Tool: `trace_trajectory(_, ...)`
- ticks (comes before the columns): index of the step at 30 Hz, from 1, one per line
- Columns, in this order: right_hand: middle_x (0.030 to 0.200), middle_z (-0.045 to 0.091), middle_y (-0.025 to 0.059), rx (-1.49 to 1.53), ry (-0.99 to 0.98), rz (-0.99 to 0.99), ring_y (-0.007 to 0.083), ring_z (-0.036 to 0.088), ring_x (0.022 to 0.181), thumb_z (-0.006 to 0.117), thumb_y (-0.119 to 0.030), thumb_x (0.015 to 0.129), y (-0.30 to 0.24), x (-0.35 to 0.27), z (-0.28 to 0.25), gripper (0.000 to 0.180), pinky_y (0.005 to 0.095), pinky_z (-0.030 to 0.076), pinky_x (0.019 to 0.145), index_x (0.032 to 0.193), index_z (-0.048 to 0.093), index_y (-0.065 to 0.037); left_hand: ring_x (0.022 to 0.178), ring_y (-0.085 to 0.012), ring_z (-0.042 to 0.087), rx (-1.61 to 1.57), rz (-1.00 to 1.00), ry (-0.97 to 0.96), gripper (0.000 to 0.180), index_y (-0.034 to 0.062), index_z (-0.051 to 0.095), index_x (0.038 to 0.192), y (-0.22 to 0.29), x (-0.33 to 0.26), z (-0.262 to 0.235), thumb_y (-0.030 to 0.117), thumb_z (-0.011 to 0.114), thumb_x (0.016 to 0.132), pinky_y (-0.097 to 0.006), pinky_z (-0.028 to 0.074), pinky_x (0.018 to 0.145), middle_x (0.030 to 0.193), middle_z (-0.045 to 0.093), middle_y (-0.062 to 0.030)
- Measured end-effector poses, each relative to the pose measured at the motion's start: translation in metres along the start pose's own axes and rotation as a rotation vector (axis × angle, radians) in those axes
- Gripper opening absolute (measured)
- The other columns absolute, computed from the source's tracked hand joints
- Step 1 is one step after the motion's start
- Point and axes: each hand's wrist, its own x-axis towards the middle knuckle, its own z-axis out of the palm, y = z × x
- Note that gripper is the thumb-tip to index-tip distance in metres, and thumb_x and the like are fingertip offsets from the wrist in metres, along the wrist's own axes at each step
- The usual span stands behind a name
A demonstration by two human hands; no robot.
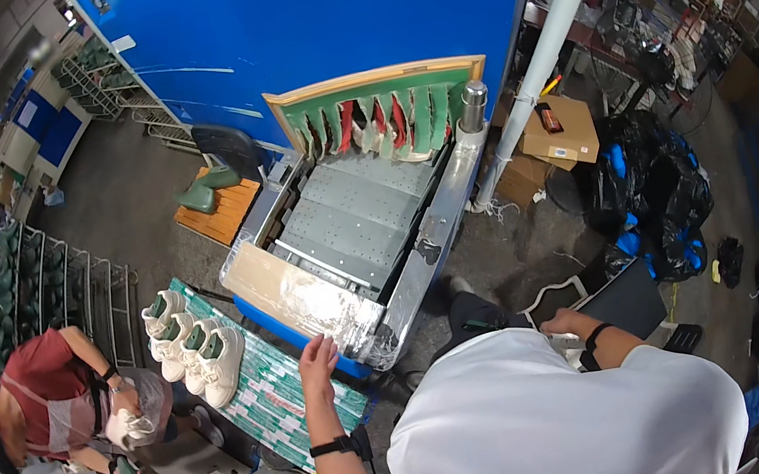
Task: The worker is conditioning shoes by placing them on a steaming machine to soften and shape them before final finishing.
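Observation:
My left hand is raised beside the near end of the conveyor, holding nothing, its fingers extended. Several white shoes with green insides stand on a narrow table covered in green and white tape, to the left of that hand. In front of me, a grey slatted conveyor leads into a blue machine. Torn green and red flaps hang over its opening. Down at my right side, my right hand is by the white frame of a dark-seated chair; its fingers are unclear.
A co-worker in a red top holds a white shoe at the left, beside shoe racks. A pale pole rises right of the machine. Cardboard boxes and black bags lie beyond it. A wooden pallet stands far left.

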Motion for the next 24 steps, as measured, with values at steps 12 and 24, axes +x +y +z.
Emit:
trace_trajectory(12, 0.133, 0.069, 0.0347, 0.13, 0.051, -0.061, 0.0456, 0.067, 0.128, 0.065, -0.06, 0.091, 0.004, 0.083, -0.12, 0.083, 0.0478, 0.053, 0.108, 0.132, 0.069, 0.012, 0.091, -0.0118, 0.069, 0.243, 0.043, -0.175, 0.036, 0.0048, 0.072, 0.13, 0.07, 0.181, 0.23, 0.019, 0.079, 0.097, -0.028, 0.053, 0.076, 0.105, 0.074, -0.0021)
trace_trajectory(24, 0.073, 0.067, 0.0192, -0.65, 0.338, -0.78, 0.042, 0.068, 0.065, 0.065, -0.027, 0.102, 0.282, 0.185, -0.092, 0.029, 0.0582, 0.05, 0.059, 0.126, 0.072, -0.012, 0.134, -0.047, 0.061, 0.3, 0.253, 0.123, 0.087, -0.0028, 0.05, 0.143, 0.064, 0.353, 0.507, 0.05, 0.084, 0.084, -0.049, 0.049, 0.114, 0.143, 0.063, -0.0313)
